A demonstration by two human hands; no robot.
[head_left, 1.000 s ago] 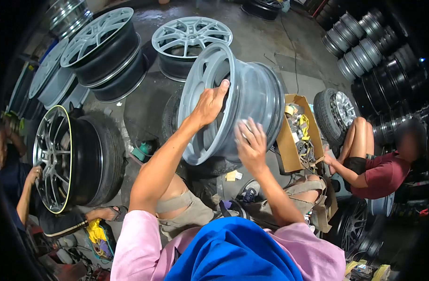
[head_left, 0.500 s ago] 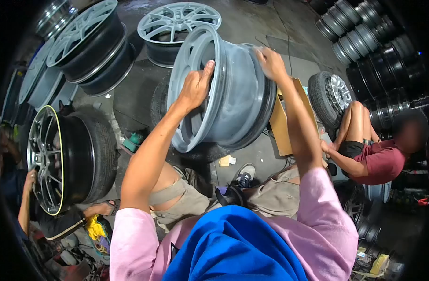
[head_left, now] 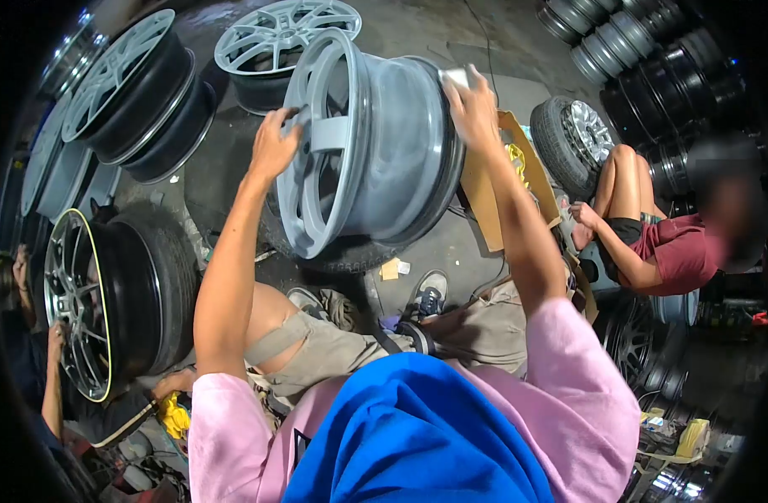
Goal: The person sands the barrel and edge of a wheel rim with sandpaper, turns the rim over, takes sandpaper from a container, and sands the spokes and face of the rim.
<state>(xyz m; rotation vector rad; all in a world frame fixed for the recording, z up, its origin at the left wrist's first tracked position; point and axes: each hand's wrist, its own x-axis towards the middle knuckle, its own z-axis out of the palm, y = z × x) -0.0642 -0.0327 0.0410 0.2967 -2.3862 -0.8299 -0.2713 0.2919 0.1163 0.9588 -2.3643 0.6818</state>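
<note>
A grey wheel rim (head_left: 400, 151) stands on edge on a tire (head_left: 350, 258) in front of me, its spoked face turned left. My left hand (head_left: 275, 144) is at the left side of that face, fingers curled and apart, with nothing visible in it. At the rim's far right edge, my right hand (head_left: 474, 109) pinches a small whitish pad (head_left: 457, 78) between thumb and fingers. The hand is slightly blurred.
A cardboard box (head_left: 484, 205) stands right of the rim. Beyond it are a tire with a chrome wheel (head_left: 589, 130) and a seated person (head_left: 669, 251). Left, another person's hand (head_left: 57, 339) touches a yellow-edged wheel (head_left: 78, 306). More rims (head_left: 287, 33) stand behind.
My left hand has let go of the rim's front lip and moved left, and the spokes have turned. My right hand has moved from the barrel to the far right edge. The view has shifted.
</note>
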